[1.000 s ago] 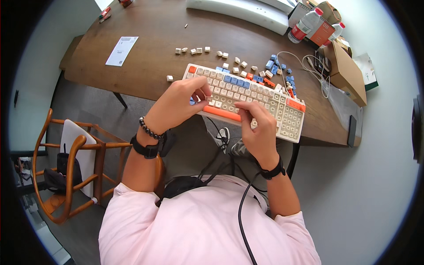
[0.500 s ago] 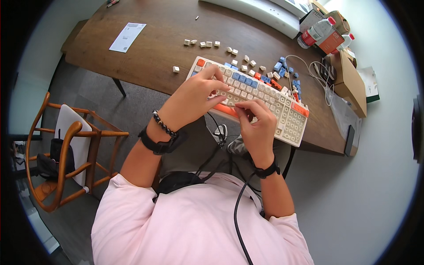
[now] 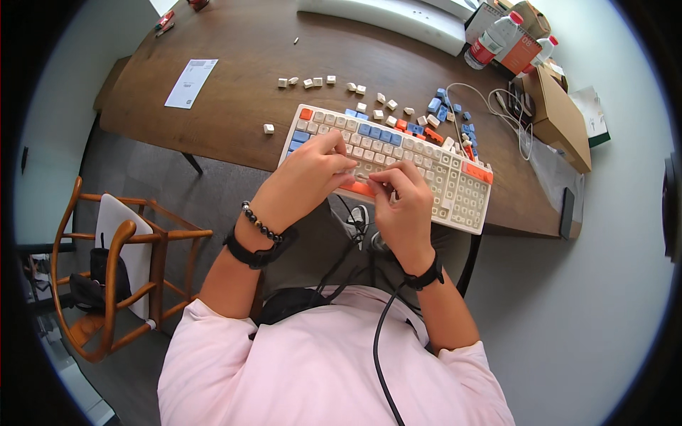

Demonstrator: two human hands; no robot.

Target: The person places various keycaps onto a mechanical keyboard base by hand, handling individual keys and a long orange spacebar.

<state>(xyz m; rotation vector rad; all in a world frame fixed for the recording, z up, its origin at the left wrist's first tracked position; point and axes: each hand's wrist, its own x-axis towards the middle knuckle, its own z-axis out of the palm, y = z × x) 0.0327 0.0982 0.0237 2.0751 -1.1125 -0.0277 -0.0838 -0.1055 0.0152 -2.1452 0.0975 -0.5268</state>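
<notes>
A cream keyboard (image 3: 442, 186) lies slantwise near the table's front edge. White, blue and orange keycaps fill much of its left and upper parts; the bare switch sockets on the right show no caps. My left hand (image 3: 310, 169) hovers over the left and middle keys, fingers bent, with a gap between thumb and forefinger. Close beside it, my right hand (image 3: 405, 201) has thumb and forefinger pinched above the lower rows; anything between them is too small to make out. An orange space bar (image 3: 362, 188) shows below the fingertips. Loose white keycaps (image 3: 331, 79) lie behind the keyboard.
Loose blue keycaps (image 3: 435, 105) and orange ones lie behind the keyboard, near a white cable (image 3: 527, 142). At right are a water bottle (image 3: 491, 44), a cardboard box (image 3: 558, 117) and a black phone-like slab (image 3: 567, 212). A paper sheet (image 3: 190, 84) lies left; a wooden chair (image 3: 112, 284) stands below.
The view has shifted, so the table items sit differently in the picture. Both hands stay over the keyboard, their fingertips a little closer together. No keycap visibly moves.
</notes>
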